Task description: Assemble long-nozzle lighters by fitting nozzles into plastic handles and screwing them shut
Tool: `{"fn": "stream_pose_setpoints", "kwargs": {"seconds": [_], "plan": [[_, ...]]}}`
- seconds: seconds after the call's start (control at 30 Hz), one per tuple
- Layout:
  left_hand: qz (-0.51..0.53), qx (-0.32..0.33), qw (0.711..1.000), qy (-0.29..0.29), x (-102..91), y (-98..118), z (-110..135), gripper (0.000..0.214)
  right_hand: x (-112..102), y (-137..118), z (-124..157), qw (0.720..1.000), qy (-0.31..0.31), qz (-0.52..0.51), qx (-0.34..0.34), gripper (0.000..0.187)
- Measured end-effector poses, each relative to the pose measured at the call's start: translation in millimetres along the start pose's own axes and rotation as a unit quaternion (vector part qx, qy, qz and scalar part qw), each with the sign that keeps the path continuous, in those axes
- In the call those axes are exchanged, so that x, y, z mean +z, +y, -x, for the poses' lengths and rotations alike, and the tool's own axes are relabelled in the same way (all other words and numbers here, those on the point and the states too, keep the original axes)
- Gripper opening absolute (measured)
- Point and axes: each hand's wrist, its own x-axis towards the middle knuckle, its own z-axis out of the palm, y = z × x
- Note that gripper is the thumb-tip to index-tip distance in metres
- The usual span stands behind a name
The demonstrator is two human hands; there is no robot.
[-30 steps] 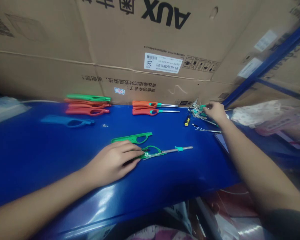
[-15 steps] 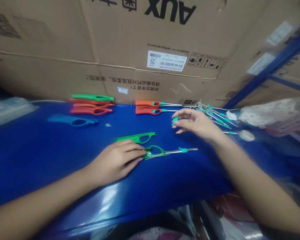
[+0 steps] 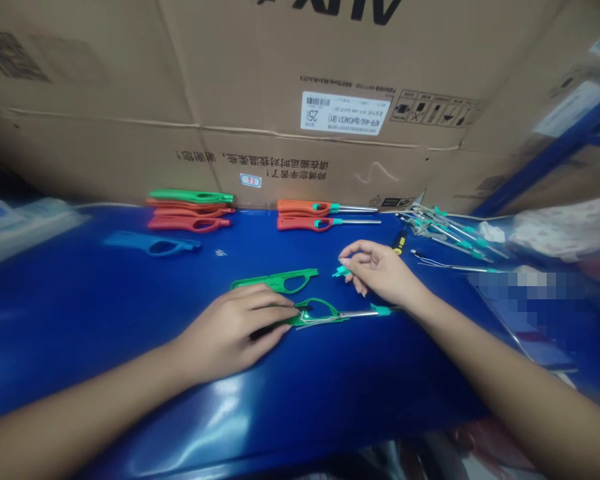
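Note:
My left hand (image 3: 245,327) presses down on a green lighter handle half (image 3: 325,305) on the blue table, its fingers closed over the rear part. A metal lighter tube (image 3: 357,313) with a teal collar runs out of its front, and thin wires lie along the handle. Just behind lies the other green handle half (image 3: 300,275), inner side up. Between thumb and fingertips, my right hand (image 3: 375,267) pinches a small teal plastic piece (image 3: 341,271), held above the table to the right of the green halves.
Two assembled lighters, one orange (image 3: 300,207) and one red (image 3: 300,221), lie by the cardboard box (image 3: 260,87). Stacked handle shells (image 3: 187,220) and a blue shell (image 3: 150,243) are further left. Several metal tubes (image 3: 450,230) and a black-yellow screwdriver (image 3: 400,241) lie right.
My right hand has come down toward the green handle with the teal piece. My left hand stays on the handle half. The view has shifted slightly.

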Motion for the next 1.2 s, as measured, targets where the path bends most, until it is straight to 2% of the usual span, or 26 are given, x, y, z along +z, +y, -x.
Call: {"fn": "stream_pose_setpoints", "kwargs": {"seconds": [0.2,0.37,0.47,0.57,0.67,0.83,1.03,1.2], "plan": [[0.001,-0.002,1.0,-0.003,0.1,-0.3,-0.5,0.027,1.4,4.4,-0.7,0.996,-0.006,0.079,0.041,0.016],[-0.002,-0.003,1.0,-0.009,-1.1,0.6,0.0,0.027,-2.7,2.2,2.3,0.993,-0.039,0.107,0.032,0.022],[-0.006,-0.002,1.0,-0.008,-1.1,0.4,-0.2,0.026,-11.7,1.9,5.2,0.98,-0.065,0.183,-0.04,0.019],[-0.006,0.002,1.0,-0.007,-0.3,-0.5,-0.5,0.026,-22.4,3.6,5.7,0.938,-0.088,0.287,-0.17,0.023],[0.008,0.003,1.0,-0.007,1.0,-0.6,0.3,0.026,-27.0,4.2,4.8,0.908,-0.114,0.322,-0.243,0.011],[0.027,-0.015,0.999,-0.016,2.7,1.5,2.7,0.029,-17.8,-3.0,11.4,0.907,-0.126,0.294,-0.276,0.012],[0.028,-0.04,0.998,-0.038,3.8,5.8,1.3,0.032,-7.6,-13.3,26.3,0.895,-0.188,0.306,-0.264,0.01],[0.042,-0.056,0.997,-0.038,3.2,10.3,1.2,0.031,-3.0,-11.0,27.6,0.887,-0.213,0.303,-0.274,0.01]]}}
